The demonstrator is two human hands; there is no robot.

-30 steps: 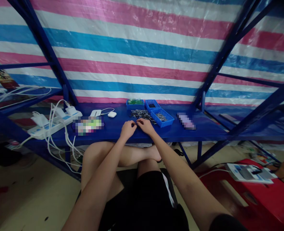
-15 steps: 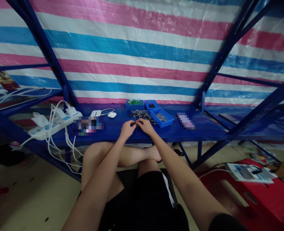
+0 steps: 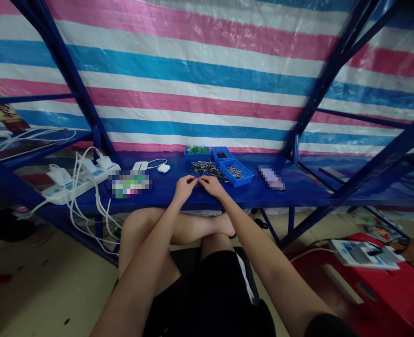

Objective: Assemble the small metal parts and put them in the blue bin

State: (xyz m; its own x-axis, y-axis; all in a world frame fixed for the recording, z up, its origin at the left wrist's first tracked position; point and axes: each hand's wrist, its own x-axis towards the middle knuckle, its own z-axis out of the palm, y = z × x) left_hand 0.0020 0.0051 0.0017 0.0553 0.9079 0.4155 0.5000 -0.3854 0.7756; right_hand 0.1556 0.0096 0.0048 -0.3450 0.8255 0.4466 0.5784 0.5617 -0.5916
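Note:
My left hand (image 3: 186,188) and my right hand (image 3: 211,185) meet fingertip to fingertip above the front part of the blue table (image 3: 171,201). Both are closed in a pinch; whatever they hold is too small to make out. Just beyond them lies a loose pile of thin black and silver pieces (image 3: 207,169). A blue bin (image 3: 240,181) right of the pile holds slim silvery pieces. Behind it, a smaller blue bin (image 3: 222,152) has dark bits inside. Green items in clear plastic fill another blue bin (image 3: 197,156) at the back.
On the left are a white power strip (image 3: 82,182) with plugs and cables, a phone (image 3: 129,184) with a blurred screen and a white earphone case (image 3: 163,168). Another phone (image 3: 272,178) lies at right. A red stool (image 3: 385,285) carries a second power strip (image 3: 364,254).
My fingertips stay together, with only a slight shift of the fingers. The picture on the left phone's screen has changed colour. The bins and pile look the same.

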